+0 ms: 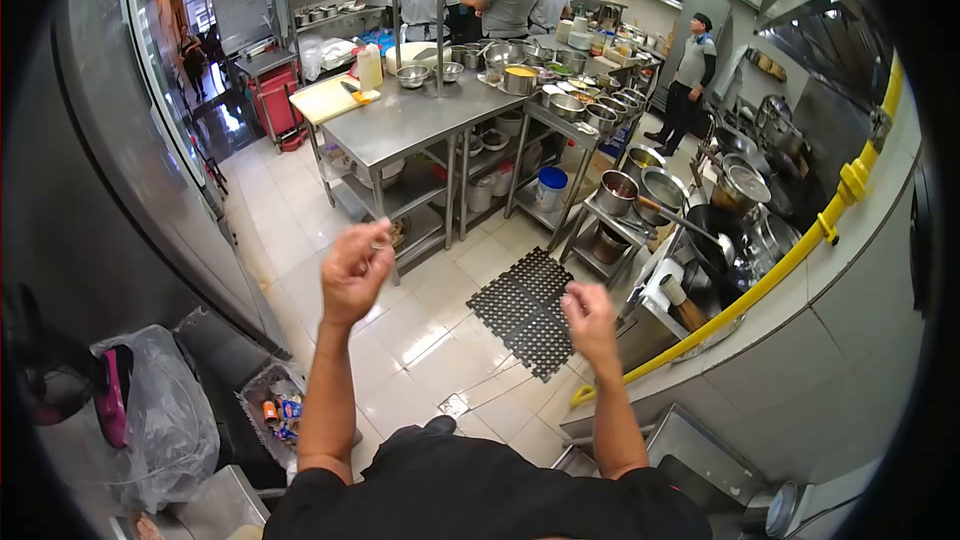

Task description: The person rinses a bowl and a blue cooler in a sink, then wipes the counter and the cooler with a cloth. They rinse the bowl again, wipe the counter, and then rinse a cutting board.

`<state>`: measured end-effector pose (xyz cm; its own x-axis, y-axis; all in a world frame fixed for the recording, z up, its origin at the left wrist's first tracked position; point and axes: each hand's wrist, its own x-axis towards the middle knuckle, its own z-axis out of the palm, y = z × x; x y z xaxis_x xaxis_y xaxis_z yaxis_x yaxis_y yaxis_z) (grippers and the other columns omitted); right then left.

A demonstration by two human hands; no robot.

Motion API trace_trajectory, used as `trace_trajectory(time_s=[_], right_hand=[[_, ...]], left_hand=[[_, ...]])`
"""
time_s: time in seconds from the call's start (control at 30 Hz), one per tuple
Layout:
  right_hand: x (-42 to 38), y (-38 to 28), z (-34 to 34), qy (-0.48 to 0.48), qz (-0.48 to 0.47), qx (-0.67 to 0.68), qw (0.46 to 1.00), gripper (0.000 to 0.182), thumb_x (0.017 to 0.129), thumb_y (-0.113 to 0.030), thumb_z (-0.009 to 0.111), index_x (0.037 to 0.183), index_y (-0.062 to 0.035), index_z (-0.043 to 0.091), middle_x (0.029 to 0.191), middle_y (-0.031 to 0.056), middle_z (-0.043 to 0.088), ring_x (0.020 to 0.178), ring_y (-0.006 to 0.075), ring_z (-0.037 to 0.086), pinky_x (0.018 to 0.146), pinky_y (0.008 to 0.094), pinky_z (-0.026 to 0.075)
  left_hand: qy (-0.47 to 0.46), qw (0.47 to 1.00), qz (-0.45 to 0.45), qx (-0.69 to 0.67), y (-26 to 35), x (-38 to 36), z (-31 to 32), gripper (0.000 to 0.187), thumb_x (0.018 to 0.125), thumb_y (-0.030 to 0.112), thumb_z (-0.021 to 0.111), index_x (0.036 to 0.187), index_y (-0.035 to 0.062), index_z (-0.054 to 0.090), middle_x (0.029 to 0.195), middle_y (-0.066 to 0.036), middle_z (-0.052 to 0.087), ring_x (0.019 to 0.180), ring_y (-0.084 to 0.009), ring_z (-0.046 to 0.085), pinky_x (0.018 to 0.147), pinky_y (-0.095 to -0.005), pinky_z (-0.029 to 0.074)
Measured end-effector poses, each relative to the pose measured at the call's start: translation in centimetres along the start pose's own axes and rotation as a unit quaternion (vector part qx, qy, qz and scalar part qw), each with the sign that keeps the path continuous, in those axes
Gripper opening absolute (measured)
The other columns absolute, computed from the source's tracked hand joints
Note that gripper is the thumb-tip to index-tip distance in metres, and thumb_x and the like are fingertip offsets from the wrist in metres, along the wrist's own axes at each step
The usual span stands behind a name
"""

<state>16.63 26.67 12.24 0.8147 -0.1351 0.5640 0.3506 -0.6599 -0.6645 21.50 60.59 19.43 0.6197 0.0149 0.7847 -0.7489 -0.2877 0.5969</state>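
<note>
My left hand [355, 275] is raised in front of me at mid-height, its fingers curled in. A ring-like band shows on one finger, and nothing else is visible in the hand. Behind it in view is the near corner of a steel worktable [405, 135], apart from the hand. My right hand [592, 320] is also in the air, fingers curled, with no object showing in it. Below and behind it lies a black rubber mat [525, 310] with holes, on the tiled floor. Both hands are slightly blurred.
A cutting board [335, 103] with a knife sits at the table's left end. Several pots, including a saucepan [617, 193], and a ladle stand by the stove at right. A yellow pipe [760, 285] edges the low wall. A person [690, 70] stands farther back.
</note>
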Motion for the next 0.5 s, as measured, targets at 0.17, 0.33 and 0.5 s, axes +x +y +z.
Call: trace_trajectory(time_s=[0.17, 0.33, 0.5], right_hand=[[5.7, -11.9, -9.2, 0.202, -0.263, -0.003, 0.944, 0.022, 0.083, -0.005, 0.058, 0.103, 0.0023, 0.057, 0.106, 0.0134, 0.053, 0.089, 0.0191, 0.052, 0.074, 0.0272, 0.045], [5.6, -18.4, -16.3, 0.177, -0.465, 0.080, 0.864, 0.051, 0.093, -0.033, 0.042, 0.123, 0.0085, 0.043, 0.118, 0.0268, 0.043, 0.090, 0.0250, 0.051, 0.069, 0.0291, 0.044], [4.5, -23.7, -19.6, 0.242, -0.566, 0.233, 0.753, 0.052, 0.085, -0.041, 0.052, 0.117, -0.0013, 0.050, 0.096, 0.0100, 0.049, 0.075, 0.0168, 0.037, 0.060, 0.0271, 0.028]], left_hand=[[0.185, 0.911, 0.353, 0.104, 7.8, 8.6, -4.3, 0.029, 0.079, 0.017, 0.066, 0.099, -0.0042, 0.062, 0.082, -0.008, 0.053, 0.055, -0.0064, 0.038, 0.044, -0.0194, 0.030], [0.237, 0.742, 0.624, 0.061, 15.4, 14.0, -7.8, 0.029, 0.084, 0.025, 0.061, 0.090, -0.0029, 0.057, 0.081, -0.011, 0.049, 0.058, -0.0081, 0.042, 0.044, -0.0178, 0.032], [0.426, 0.629, 0.650, -0.010, 22.0, 14.9, -5.5, 0.038, 0.090, 0.039, 0.042, 0.076, 0.0065, 0.055, 0.052, 0.002, 0.044, 0.038, -0.0034, 0.027, 0.031, -0.0184, 0.019]])
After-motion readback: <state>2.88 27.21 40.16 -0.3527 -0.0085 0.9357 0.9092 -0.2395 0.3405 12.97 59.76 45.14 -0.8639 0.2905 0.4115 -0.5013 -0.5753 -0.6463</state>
